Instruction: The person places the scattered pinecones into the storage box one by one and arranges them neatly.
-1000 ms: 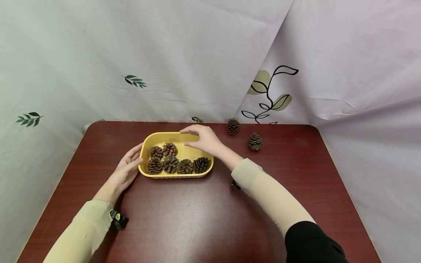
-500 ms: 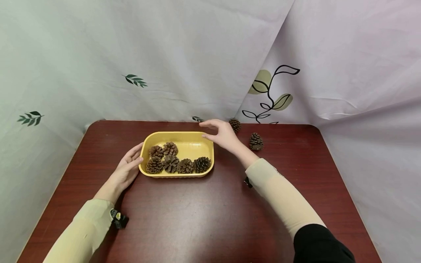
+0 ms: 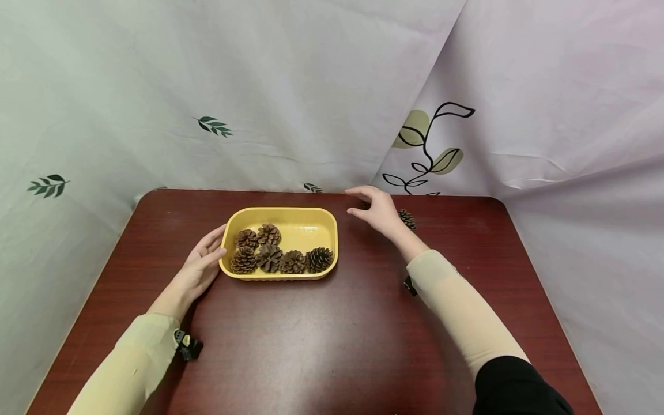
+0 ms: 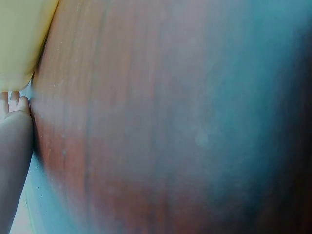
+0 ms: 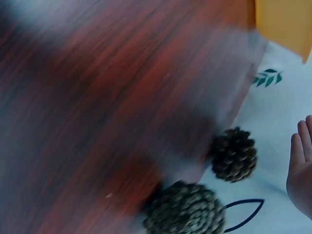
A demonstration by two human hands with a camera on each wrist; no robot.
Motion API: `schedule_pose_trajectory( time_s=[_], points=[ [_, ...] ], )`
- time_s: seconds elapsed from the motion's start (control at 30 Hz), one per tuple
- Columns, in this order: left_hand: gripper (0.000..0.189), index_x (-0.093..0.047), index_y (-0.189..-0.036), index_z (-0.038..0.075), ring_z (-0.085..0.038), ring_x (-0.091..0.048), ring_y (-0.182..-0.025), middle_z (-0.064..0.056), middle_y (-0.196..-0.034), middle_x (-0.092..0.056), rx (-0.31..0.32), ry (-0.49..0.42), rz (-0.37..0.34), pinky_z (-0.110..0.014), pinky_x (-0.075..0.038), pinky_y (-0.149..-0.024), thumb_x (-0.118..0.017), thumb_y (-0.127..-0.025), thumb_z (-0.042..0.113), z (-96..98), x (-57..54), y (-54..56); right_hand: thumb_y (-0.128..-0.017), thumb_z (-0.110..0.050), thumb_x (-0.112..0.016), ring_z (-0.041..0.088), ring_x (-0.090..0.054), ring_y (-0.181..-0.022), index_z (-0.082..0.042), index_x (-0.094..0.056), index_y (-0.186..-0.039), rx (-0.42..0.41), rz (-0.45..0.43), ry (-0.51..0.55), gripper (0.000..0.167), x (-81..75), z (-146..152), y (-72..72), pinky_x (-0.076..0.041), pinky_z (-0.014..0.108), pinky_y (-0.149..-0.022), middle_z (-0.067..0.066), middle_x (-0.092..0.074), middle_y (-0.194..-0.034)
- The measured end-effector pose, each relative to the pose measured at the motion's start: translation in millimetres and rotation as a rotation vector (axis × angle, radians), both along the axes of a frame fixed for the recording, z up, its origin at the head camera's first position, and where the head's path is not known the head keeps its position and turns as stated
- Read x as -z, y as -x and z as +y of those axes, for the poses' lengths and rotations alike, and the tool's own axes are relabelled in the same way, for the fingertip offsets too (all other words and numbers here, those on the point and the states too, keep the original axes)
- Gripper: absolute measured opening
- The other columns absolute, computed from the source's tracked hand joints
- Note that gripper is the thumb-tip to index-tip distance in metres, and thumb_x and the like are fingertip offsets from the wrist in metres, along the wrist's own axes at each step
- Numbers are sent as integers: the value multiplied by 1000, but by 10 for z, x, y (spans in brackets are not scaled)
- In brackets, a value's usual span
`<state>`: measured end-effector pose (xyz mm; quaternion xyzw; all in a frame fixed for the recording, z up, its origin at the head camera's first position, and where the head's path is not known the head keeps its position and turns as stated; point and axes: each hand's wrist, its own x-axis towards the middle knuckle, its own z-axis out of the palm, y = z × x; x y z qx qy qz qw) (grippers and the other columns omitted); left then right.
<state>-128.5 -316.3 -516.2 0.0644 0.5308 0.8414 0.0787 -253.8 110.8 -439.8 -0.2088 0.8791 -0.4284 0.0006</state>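
Note:
My left hand (image 3: 198, 266) holds the left end of a yellow plastic tray (image 3: 306, 277), its thumb at the rim and its fingers along the outside wall. Several brown pine cones (image 3: 268, 258) lie in the tray, along its left and near sides. My right hand (image 3: 377, 212) is right of the tray with thumb and fingers apart, holding nothing. It partly covers two loose pine cones near the table's back edge. In the right wrist view, a smaller-looking pine cone (image 5: 234, 154) and a nearer one (image 5: 186, 210) both stand apart from the hand (image 5: 301, 170).
The dark red wooden table (image 3: 311, 346) has rounded back corners. A pale curtain (image 3: 290, 104) with leaf prints hangs directly behind it and along both sides.
My right hand has moved from above the tray to the right, toward the loose pine cones, and now covers parts of them. My left hand stays at the tray.

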Motion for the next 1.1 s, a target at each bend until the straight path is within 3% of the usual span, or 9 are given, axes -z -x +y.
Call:
schedule_pose_trajectory(
  time_s=[0.6,1.1],
  points=[
    [50,-54,-149,20,-2,-61,-132,11,-147,-63,4,-13,9,-20,-54,-104,-45,-108,-8,2,-21,-8,-91,-7,-84,37,-63,-132,-7,-70,-137,96,45,-102,48,148,323,147,-53,51,-109,18,-67,-143],
    [49,-56,-147,22,-3,-62,-130,10,-145,-64,5,-31,8,-20,-55,-104,-46,-108,-7,6,-21,-18,-90,-4,-83,38,-59,-138,-6,-69,-139,32,88,-169,52,182,408,272,-46,54,-116,18,-67,-143]
  ],
)
